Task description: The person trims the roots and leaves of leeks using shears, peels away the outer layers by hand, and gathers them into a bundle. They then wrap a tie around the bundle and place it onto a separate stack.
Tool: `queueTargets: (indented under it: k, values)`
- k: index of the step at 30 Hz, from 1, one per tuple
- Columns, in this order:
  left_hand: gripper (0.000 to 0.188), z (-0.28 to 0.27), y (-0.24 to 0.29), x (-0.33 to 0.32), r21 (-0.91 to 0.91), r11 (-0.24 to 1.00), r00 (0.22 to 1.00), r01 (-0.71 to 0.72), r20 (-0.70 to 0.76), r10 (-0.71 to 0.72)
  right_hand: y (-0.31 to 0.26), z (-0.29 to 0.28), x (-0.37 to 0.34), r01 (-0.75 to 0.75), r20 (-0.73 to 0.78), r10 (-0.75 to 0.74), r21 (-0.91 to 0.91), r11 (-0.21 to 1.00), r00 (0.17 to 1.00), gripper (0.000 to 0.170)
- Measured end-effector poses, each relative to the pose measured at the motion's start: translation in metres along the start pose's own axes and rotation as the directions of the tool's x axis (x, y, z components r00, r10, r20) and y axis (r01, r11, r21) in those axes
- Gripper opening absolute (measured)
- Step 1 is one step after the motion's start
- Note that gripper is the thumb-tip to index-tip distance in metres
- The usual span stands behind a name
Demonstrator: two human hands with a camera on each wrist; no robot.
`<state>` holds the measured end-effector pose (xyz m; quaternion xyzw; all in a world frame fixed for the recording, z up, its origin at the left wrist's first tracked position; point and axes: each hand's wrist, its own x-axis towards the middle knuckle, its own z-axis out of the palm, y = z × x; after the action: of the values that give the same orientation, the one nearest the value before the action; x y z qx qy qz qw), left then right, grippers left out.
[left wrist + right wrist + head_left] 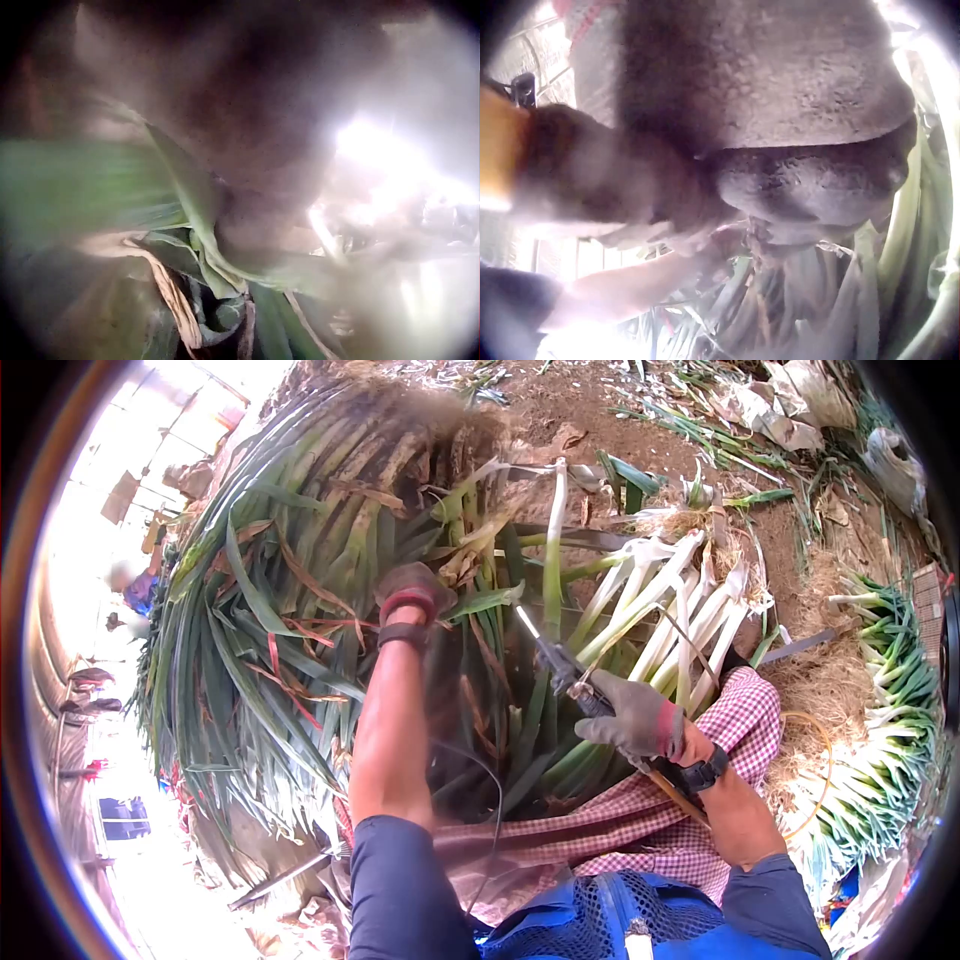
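Note:
My right hand (635, 715), in a grey glove, grips a slim metal spray or air gun (572, 672) whose thin nozzle points up and left. In the right wrist view the gloved fingers (802, 180) are curled. The left hand (413, 592), gloved with a red cuff, is against the long green leaves (340, 540) of a big leek pile; whether it grips any is unclear. In the left wrist view a bent green leaf (184, 180) and a dry leaf (174, 292) are beside the blurred glove. White leek stems (640, 610) lie beyond the right hand.
A checkered cloth (740, 725) covers the lap. A row of leeks (885, 690) lies at the right, beside a yellow hose (828, 760). A dark cable (498, 790) hangs between the arms. Loose leaves and pale sacks (775, 410) are on the soil at the top.

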<state>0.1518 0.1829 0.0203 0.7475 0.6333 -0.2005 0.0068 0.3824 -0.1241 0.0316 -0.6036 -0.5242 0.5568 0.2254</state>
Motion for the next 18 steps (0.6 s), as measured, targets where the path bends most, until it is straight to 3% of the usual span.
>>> queueTargets:
  k: [3,5,7,8,9,11,12,13,16,17,18]
  values:
    - [0.047,0.02,0.003,-0.019,0.011,0.999,0.995,-0.052,-0.08,0.053,0.012,0.005,0.005,0.016,-0.061,-0.012,0.061,0.998,0.998,0.063]
    - [0.054,0.017,0.02,-0.067,-0.124,0.986,0.989,-0.114,-0.108,0.101,0.02,0.009,0.013,-0.016,-0.085,0.022,0.077,0.997,0.996,0.064]
    - [0.06,0.033,0.032,-0.086,-0.018,0.995,0.995,-0.102,0.005,0.102,0.004,0.011,0.008,0.081,0.004,-0.081,0.059,0.995,0.997,0.063]
    - [0.066,0.043,0.034,-0.095,-0.055,0.992,0.992,-0.111,-0.071,0.107,-0.024,0.006,-0.001,-0.026,0.128,0.027,-0.012,1.0,0.991,0.06]
    - [0.066,0.048,0.031,-0.097,-0.055,0.991,0.991,-0.118,-0.066,0.114,-0.025,0.01,0.0,-0.034,0.125,0.035,-0.009,0.999,0.991,0.06]
    - [0.065,0.048,0.023,-0.103,-0.28,0.955,0.993,-0.098,-0.092,0.075,-0.015,0.019,0.004,-0.096,-0.009,0.096,0.012,0.995,0.995,0.066]
    - [0.064,0.047,0.02,-0.108,-0.356,0.926,0.987,-0.129,-0.134,0.087,0.006,0.027,0.012,-0.025,-0.099,0.028,0.029,0.999,0.995,0.065]
    - [0.064,0.048,0.021,-0.109,-0.358,0.924,0.987,-0.131,-0.137,0.087,0.002,0.026,0.009,-0.024,-0.101,0.027,0.026,0.999,0.995,0.065]
    - [0.061,0.056,0.019,-0.115,-0.382,0.918,0.993,-0.105,-0.097,0.073,-0.018,0.027,0.002,-0.013,0.116,0.015,-0.024,1.0,0.993,0.057]
    - [0.06,0.061,0.019,-0.113,-0.395,0.909,0.985,-0.133,-0.151,0.078,-0.013,0.029,0.011,-0.012,0.109,0.015,-0.024,1.0,0.994,0.057]
    - [0.059,0.066,0.018,-0.113,-0.404,0.903,0.98,-0.148,-0.18,0.08,-0.001,0.033,0.025,-0.052,0.01,0.052,0.02,0.998,0.999,0.057]
